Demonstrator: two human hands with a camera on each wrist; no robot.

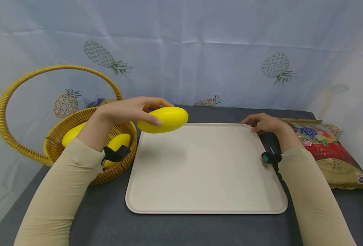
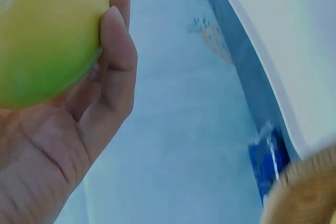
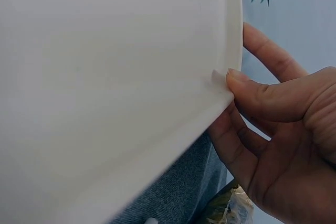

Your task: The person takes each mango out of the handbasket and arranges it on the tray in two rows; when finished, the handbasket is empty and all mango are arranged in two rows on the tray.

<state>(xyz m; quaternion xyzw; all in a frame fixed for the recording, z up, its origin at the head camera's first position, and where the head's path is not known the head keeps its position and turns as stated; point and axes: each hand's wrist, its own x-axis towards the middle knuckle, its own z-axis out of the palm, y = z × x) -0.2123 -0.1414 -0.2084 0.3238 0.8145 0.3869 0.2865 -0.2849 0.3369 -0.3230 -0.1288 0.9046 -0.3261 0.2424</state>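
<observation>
My left hand [image 1: 129, 110] grips a smooth yellow mango [image 1: 169, 119], thumb on the near side and fingers over the far side. The mango is held above the far left part of a cream rectangular tray [image 1: 212, 171], with a soft shadow on the tray below. In the left wrist view the mango [image 2: 47, 40] shows a greenish underside against the curled fingers [image 2: 118, 40]. At the tray's far right corner, my right hand [image 1: 265, 123] pinches the rim; its thumb [image 3: 252, 93] lies on top and other fingers are under the edge.
Left of the tray stands a wicker basket [image 1: 132, 145] with a tall arched handle [image 1: 61, 67] and more yellow mangoes [image 1: 120, 141] inside. A red and gold bag [image 1: 332, 153] lies to the right. Behind the dark table [image 1: 175, 230] hangs a pineapple-print cloth [image 1: 181, 61].
</observation>
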